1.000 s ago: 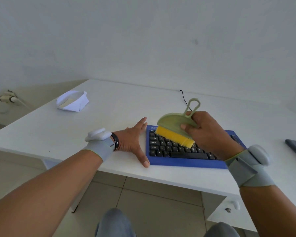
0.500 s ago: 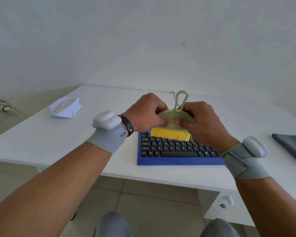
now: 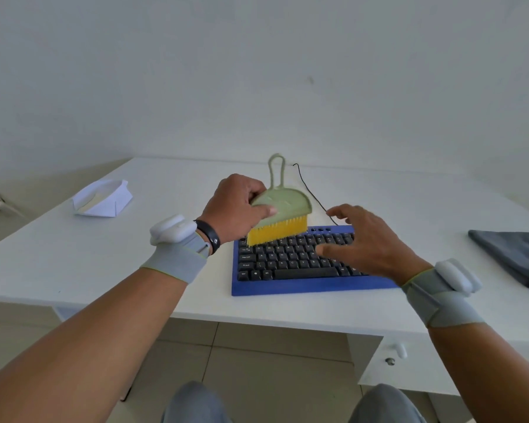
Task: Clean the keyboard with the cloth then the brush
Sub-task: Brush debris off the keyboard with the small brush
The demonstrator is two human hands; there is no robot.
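Left hand (image 3: 237, 206) has the brush (image 3: 280, 213) now, fingers curled round the green plastic head, thumb pressed on its face. Right hand (image 3: 365, 242) hovers over the right half of the keyboard (image 3: 290, 261), fingers spread and relaxed, holding nothing. Yellow bristles sit at the keyboard's upper-left corner, tips just at the top key row; actual contact is hard to call from here.

That brush looks light and stiff in the body, soft in the bristles. They'll flex between the keys, so gentle pressure should do. Best grip is the broad head, where the left hand has it, or the looped handle standing free above. The keyboard lies flat on the white surface (image 3: 135, 264) and may slide; a steadying hand would help. The cloth (image 3: 513, 254) lies folded well off to the right.

A second back, the right hand held the brush and the left lay flat beside the keyboard. Half a second back, both gripped it. Handover complete!
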